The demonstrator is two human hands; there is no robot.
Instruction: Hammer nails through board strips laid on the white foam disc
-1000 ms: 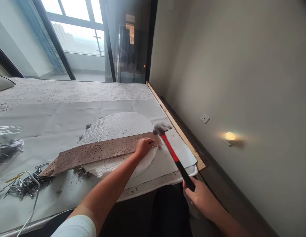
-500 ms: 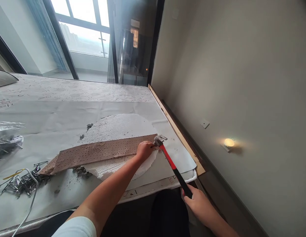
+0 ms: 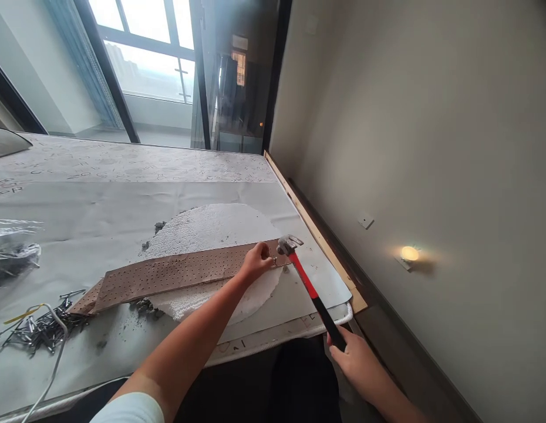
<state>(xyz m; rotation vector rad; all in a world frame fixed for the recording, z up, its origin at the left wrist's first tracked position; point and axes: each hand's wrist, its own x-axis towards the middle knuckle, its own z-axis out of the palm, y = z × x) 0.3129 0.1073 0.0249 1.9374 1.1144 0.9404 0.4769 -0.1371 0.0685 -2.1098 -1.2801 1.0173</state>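
Observation:
My right hand [image 3: 359, 364] is closed round the black grip of a hammer [image 3: 310, 288] with a red shaft. Its steel head [image 3: 289, 244] hovers just over the right end of a long brown perforated strip [image 3: 176, 274]. My left hand [image 3: 256, 262] rests on that end of the strip, fingers pinched together right beside the hammer head, probably on a small nail that I cannot make out. The strip lies across a round white foam disc [image 3: 215, 226] on the covered table [image 3: 79, 205].
A heap of dark nails [image 3: 39, 329] and a white cable [image 3: 57, 358] lie at the near left. A clear plastic bag [image 3: 11, 258] sits at the far left. Wooden trim [image 3: 314, 232] lines the table's right edge beside a wall. A small lit lamp [image 3: 408, 254] glows there.
The hammer came down from its raised position onto the strip's end half a second ago, and has now lifted slightly. My left hand stayed pinched at the strip's right end.

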